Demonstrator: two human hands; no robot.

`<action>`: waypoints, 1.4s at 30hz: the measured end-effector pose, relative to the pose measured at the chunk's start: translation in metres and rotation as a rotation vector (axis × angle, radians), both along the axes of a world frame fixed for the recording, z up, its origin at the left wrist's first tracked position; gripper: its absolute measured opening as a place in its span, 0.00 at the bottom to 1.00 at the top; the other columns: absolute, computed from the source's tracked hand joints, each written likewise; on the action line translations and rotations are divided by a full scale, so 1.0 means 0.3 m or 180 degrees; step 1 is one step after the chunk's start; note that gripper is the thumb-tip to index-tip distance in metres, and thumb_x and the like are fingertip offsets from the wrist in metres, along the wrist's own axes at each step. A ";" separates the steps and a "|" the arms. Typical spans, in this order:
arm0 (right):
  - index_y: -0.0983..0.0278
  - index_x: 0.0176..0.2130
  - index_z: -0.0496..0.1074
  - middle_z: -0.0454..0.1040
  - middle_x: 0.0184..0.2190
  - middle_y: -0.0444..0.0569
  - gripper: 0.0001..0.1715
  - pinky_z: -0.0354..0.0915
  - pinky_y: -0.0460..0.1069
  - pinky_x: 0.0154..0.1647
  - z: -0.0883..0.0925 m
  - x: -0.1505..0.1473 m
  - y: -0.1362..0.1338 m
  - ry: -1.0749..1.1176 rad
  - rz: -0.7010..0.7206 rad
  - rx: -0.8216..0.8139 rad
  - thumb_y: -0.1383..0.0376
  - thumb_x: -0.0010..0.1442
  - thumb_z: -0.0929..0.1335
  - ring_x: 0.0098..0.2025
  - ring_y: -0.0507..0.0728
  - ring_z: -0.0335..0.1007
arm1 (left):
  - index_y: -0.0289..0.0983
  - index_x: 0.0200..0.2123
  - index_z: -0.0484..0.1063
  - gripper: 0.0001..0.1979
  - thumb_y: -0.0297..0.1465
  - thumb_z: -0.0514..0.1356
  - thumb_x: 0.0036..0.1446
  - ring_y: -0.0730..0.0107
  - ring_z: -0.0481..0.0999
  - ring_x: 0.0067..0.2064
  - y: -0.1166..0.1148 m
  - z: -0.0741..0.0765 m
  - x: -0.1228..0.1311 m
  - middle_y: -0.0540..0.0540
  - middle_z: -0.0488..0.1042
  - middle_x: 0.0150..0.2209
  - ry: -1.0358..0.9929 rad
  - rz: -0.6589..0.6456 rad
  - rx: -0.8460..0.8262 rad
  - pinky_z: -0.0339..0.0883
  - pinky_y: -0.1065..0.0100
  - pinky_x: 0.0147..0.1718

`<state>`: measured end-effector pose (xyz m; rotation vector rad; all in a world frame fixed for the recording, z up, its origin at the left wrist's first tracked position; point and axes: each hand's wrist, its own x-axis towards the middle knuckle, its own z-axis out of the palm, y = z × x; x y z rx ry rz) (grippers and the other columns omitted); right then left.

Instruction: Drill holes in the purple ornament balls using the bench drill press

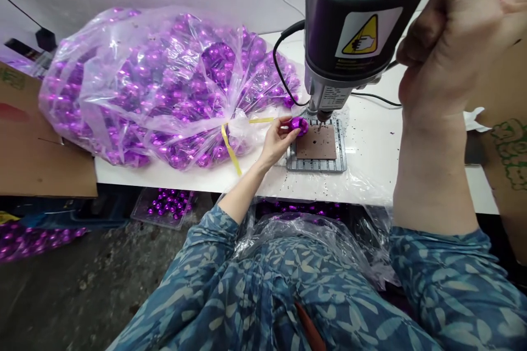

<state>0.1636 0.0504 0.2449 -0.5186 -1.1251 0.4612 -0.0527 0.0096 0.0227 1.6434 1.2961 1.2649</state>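
Between the thumb and fingers of my left hand (276, 142) is a shiny purple ball (299, 126), held at the left back edge of a brown board (323, 143). The board has a dark hole and lies on the slotted metal base (291, 163) of a drill press. Over the board hangs the drill press head (349, 22), its chuck (324, 115) slightly right of the ball. My right hand (457, 38) is raised close by the right side of the head with curled fingers. Whatever it grips is hidden behind the hand and the machine.
A large tied plastic bag (144, 88) of purple balls fills the table's left side. Cardboard boxes (45, 148) flank the table. Dark shavings dot the white tabletop (370, 148). A clear tray (164, 219) of purple balls sits lower left. Clear plastic sheeting (313, 230) covers my lap.
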 end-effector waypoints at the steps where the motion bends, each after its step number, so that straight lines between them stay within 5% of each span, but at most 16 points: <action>1: 0.63 0.30 0.69 0.48 0.16 0.35 0.17 0.47 0.45 0.16 0.006 -0.006 -0.011 0.0010 -0.0028 -0.0051 0.56 0.63 0.74 0.15 0.44 0.46 | 0.42 0.63 0.71 0.25 0.44 0.68 0.67 0.65 0.83 0.48 -0.004 -0.015 0.018 0.40 0.80 0.53 -0.0162 -0.0109 -0.0123 0.81 0.59 0.49; 3: 0.61 0.29 0.66 0.47 0.16 0.35 0.15 0.44 0.44 0.15 0.021 -0.020 -0.039 0.0025 0.0006 -0.0241 0.67 0.69 0.68 0.15 0.44 0.49 | 0.43 0.65 0.70 0.27 0.47 0.66 0.69 0.64 0.83 0.49 -0.004 -0.038 0.038 0.40 0.81 0.52 -0.0333 -0.0206 -0.0243 0.81 0.58 0.49; 8: 0.61 0.28 0.64 0.51 0.15 0.35 0.17 0.43 0.43 0.16 0.046 -0.044 -0.078 0.0139 0.0184 -0.0370 0.71 0.70 0.64 0.16 0.43 0.52 | 0.44 0.64 0.72 0.27 0.52 0.62 0.70 0.62 0.84 0.50 0.002 -0.044 0.042 0.40 0.82 0.53 -0.0527 -0.0258 -0.0403 0.82 0.59 0.45; 13: 0.62 0.27 0.64 0.50 0.14 0.35 0.18 0.38 0.46 0.16 0.049 -0.047 -0.070 0.0248 0.0272 -0.0238 0.75 0.68 0.64 0.14 0.43 0.47 | 0.45 0.64 0.72 0.26 0.52 0.63 0.70 0.68 0.83 0.36 -0.017 0.002 0.063 0.44 0.82 0.44 -0.0735 -0.0377 -0.0877 0.82 0.62 0.37; 18: 0.62 0.26 0.63 0.53 0.16 0.37 0.18 0.44 0.42 0.18 0.060 -0.041 -0.097 0.0021 0.0128 -0.0462 0.74 0.67 0.65 0.16 0.42 0.50 | 0.41 0.60 0.75 0.22 0.47 0.63 0.71 0.74 0.79 0.28 -0.035 0.075 0.079 0.46 0.82 0.38 -0.1102 -0.0400 -0.1615 0.77 0.69 0.29; 21: 0.61 0.25 0.63 0.52 0.18 0.38 0.17 0.45 0.43 0.18 0.061 -0.037 -0.102 -0.0115 0.0079 -0.0495 0.64 0.62 0.71 0.16 0.43 0.49 | 0.39 0.60 0.74 0.26 0.42 0.72 0.63 0.76 0.78 0.28 -0.038 0.095 0.077 0.46 0.82 0.40 -0.1054 -0.0237 -0.1641 0.75 0.71 0.30; 24: 0.61 0.25 0.63 0.50 0.18 0.38 0.27 0.46 0.45 0.19 0.055 -0.032 -0.096 -0.0068 0.0125 -0.0361 0.45 0.41 0.74 0.16 0.43 0.48 | 0.39 0.62 0.73 0.33 0.32 0.77 0.54 0.74 0.78 0.31 -0.040 0.087 0.076 0.47 0.82 0.40 -0.0780 -0.0142 -0.1450 0.77 0.67 0.35; 26: 0.61 0.25 0.64 0.51 0.17 0.38 0.31 0.47 0.45 0.19 0.050 -0.030 -0.094 -0.0107 0.0143 -0.0336 0.41 0.35 0.73 0.17 0.43 0.48 | 0.39 0.62 0.73 0.34 0.32 0.77 0.53 0.69 0.80 0.36 -0.043 0.076 0.078 0.46 0.82 0.42 -0.0525 -0.0170 -0.1210 0.79 0.63 0.40; 29: 0.62 0.24 0.65 0.51 0.17 0.38 0.26 0.45 0.44 0.20 0.049 -0.029 -0.097 -0.0148 0.0058 -0.0467 0.45 0.46 0.74 0.17 0.43 0.49 | 0.40 0.61 0.74 0.33 0.35 0.78 0.54 0.65 0.81 0.43 -0.044 0.064 0.083 0.43 0.81 0.48 -0.0161 -0.0235 -0.0780 0.80 0.59 0.46; 32: 0.59 0.21 0.58 0.50 0.17 0.39 0.24 0.45 0.43 0.21 0.056 -0.030 -0.101 -0.0158 -0.0027 -0.0599 0.61 0.66 0.68 0.17 0.42 0.48 | 0.38 0.57 0.76 0.27 0.38 0.76 0.57 0.63 0.82 0.46 -0.031 0.050 0.080 0.39 0.79 0.54 0.0009 -0.0269 -0.0577 0.80 0.58 0.49; 36: 0.56 0.19 0.46 0.45 0.16 0.39 0.27 0.41 0.44 0.19 0.062 -0.031 -0.102 -0.0327 -0.0033 -0.0464 0.67 0.66 0.61 0.16 0.42 0.50 | 0.37 0.61 0.75 0.28 0.38 0.74 0.60 0.61 0.83 0.48 -0.005 0.023 0.069 0.39 0.81 0.54 -0.0069 -0.0552 -0.0618 0.80 0.56 0.51; 42: 0.56 0.20 0.46 0.49 0.18 0.40 0.26 0.41 0.43 0.19 0.056 -0.027 -0.101 -0.0348 -0.0017 -0.0460 0.65 0.64 0.63 0.16 0.40 0.51 | 0.40 0.60 0.77 0.29 0.37 0.76 0.56 0.62 0.82 0.46 -0.002 0.015 0.076 0.40 0.78 0.55 0.0234 -0.0549 -0.0281 0.80 0.55 0.50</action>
